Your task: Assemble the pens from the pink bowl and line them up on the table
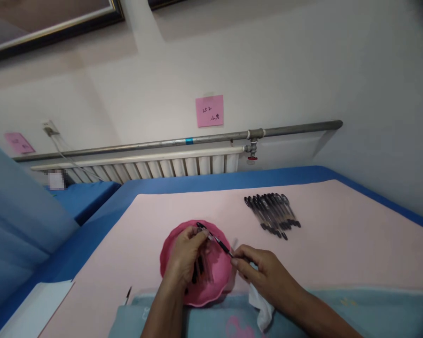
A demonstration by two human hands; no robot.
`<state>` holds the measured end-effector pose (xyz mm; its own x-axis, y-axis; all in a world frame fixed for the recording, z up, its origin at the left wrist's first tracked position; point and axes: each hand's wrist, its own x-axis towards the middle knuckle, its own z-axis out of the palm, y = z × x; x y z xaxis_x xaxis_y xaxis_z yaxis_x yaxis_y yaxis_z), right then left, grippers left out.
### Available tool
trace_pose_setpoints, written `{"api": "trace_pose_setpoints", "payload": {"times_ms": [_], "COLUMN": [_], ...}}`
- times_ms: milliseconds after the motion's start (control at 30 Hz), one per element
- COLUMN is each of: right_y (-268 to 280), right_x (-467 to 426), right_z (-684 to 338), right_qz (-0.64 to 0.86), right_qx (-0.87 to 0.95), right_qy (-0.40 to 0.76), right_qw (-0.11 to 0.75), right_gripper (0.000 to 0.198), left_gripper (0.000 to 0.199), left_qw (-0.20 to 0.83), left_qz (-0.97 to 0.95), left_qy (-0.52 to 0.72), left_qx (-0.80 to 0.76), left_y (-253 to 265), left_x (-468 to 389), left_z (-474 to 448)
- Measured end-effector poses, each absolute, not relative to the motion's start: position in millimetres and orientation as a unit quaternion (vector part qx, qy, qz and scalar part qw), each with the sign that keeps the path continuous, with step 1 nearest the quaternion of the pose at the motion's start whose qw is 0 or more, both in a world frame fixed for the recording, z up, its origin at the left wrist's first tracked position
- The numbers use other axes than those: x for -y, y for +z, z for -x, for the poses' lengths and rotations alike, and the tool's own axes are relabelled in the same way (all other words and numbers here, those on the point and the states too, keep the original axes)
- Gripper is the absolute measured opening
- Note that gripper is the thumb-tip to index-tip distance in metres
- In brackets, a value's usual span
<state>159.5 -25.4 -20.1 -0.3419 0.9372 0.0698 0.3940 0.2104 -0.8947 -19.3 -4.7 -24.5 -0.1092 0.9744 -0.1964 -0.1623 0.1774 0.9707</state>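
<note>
Over a pink scalloped bowl (216, 291), a black gel pen (223, 245) slants between my two hands. My left hand (183, 253) pinches it near its dark clip end. The fingertips of my right hand (262, 270) close on its lower right end. A crumpled white tissue (260, 305) hangs below my right palm; how it is held there is hidden. Several clear and dark pen parts (205, 268) lie inside the bowl, partly covered by my left hand. To the right, several capped black pens (271, 213) lie side by side in a slanted row.
Pink paper (338, 249) covers the blue-edged table. A teal patterned cloth (359, 312) runs along the near edge, with a thin pen piece (128, 295) beside it. White paper (38, 305) lies at left. Behind stand a radiator (176, 166) and a wall pipe (144, 146).
</note>
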Motion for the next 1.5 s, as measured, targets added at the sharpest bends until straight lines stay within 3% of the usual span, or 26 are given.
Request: {"api": "trace_pose_setpoints", "payload": {"times_ms": [167, 433, 600, 800, 1100, 1233, 1500], "right_y": [-16.5, -18.6, -21.2, -32.3, -49.5, -48.1, -49.3], "right_x": [28.2, 27.3, 27.0, 20.5, -34.9, -37.4, -30.8], "right_z": [-157.2, -157.7, -156.2, -160.8, -202.4, -204.8, -203.7], "right_qz": [0.455, 0.462, 0.485, 0.488, 0.646, 0.643, 0.636], "right_qx": [0.706, 0.708, 0.687, 0.665, 0.637, 0.693, 0.745], "right_qy": [0.431, 0.427, 0.424, 0.433, 0.251, 0.165, 0.1], "right_qw": [0.33, 0.322, 0.335, 0.365, 0.337, 0.282, 0.175], "right_gripper": [0.018, 0.016, 0.003, 0.007, 0.017, 0.013, 0.021], "left_gripper": [0.029, 0.03, 0.027, 0.026, 0.02, 0.017, 0.018], "left_qw": [0.652, 0.648, 0.637, 0.637, 0.54, 0.532, 0.519], "left_qz": [-0.272, -0.329, -0.401, -0.411, -0.483, -0.498, -0.517], "left_qy": [0.549, 0.51, 0.471, 0.452, 0.411, 0.398, 0.385], "left_qx": [-0.446, -0.461, -0.46, -0.471, -0.554, -0.557, -0.561], "left_y": [-19.5, -14.9, -19.1, -22.1, -17.4, -15.3, -14.2], "left_x": [5.1, 10.8, 16.1, 16.6, 21.2, 22.0, 21.4], "left_z": [23.9, 18.8, 7.0, 3.8, 6.7, 4.9, 10.6]}}
